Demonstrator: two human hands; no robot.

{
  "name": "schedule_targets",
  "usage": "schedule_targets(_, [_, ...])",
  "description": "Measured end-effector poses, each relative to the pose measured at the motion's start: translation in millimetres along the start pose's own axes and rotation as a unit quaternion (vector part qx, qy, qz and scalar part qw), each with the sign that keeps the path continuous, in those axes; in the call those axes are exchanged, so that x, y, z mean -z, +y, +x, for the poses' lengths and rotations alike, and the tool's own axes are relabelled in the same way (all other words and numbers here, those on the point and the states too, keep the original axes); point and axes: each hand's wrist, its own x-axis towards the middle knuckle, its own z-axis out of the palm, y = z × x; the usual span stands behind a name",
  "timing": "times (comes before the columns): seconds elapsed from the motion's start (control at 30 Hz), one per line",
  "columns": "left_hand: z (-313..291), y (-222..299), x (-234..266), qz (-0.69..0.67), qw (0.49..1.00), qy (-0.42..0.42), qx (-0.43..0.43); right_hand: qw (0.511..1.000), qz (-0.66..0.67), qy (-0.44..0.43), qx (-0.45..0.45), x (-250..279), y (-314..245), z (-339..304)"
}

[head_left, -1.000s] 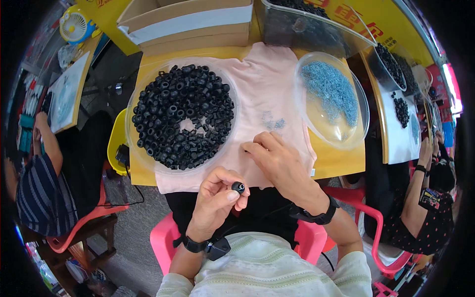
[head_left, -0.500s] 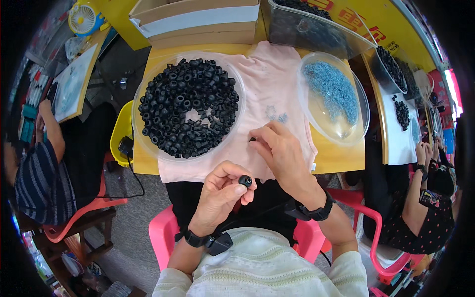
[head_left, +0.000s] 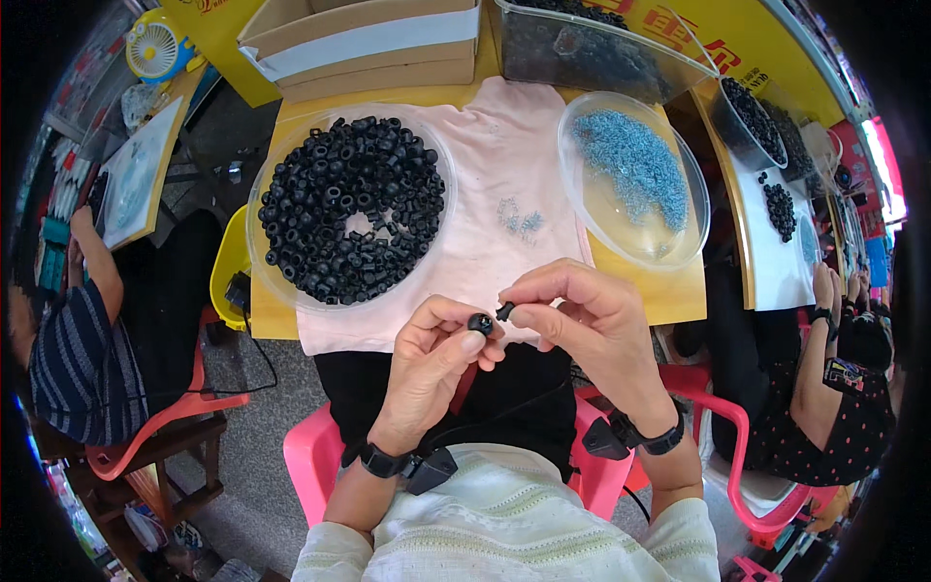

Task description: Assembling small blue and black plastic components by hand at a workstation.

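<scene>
Between thumb and fingers, my left hand [head_left: 427, 367] grips a round black hollow part [head_left: 480, 324], with its open end up and something shiny inside it. Close beside it on the right, my right hand [head_left: 596, 325] pinches a small black spool-shaped part [head_left: 505, 310] at thumb and fingertips. The two parts are near each other but apart. Both hands are over the near edge of a pink cloth [head_left: 495, 165]. On the cloth lies a clear round tray [head_left: 448, 175] heaped with black plastic parts [head_left: 354, 184], and a few small silvery-blue pieces [head_left: 521, 221] are scattered to its right.
A second clear tray [head_left: 621, 238] holds many small blue-grey pieces [head_left: 640, 160]. Behind stand a cardboard box [head_left: 378, 63] and a clear bin [head_left: 592, 58] of black parts. A yellow bucket [head_left: 230, 267] is left of the table. Other people sit at tables on both sides.
My right hand has come back from the cloth toward my left hand, bringing the small black part beside the round one. My left hand still holds its part. The view has shifted slightly.
</scene>
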Motion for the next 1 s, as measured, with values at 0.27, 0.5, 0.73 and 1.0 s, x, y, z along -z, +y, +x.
schedule_targets(0.27, [2,0,-10,0.019,1.000,-0.006,-0.004,0.992,-0.090,-0.002,0.093,4,-3,-6])
schedule_targets(0.5, [1,-1,-11,0.080,0.997,0.000,-0.019,0.986,-0.130,0.000,0.104,2,-3,-5])
schedule_targets(0.73, [2,-4,-9,0.058,0.998,0.015,-0.001,0.984,-0.123,0.044,0.118,-7,17,-7])
schedule_targets(1.0, [5,-5,-3,-0.008,0.999,0.000,0.034,0.949,-0.198,0.086,0.229,-13,25,-10])
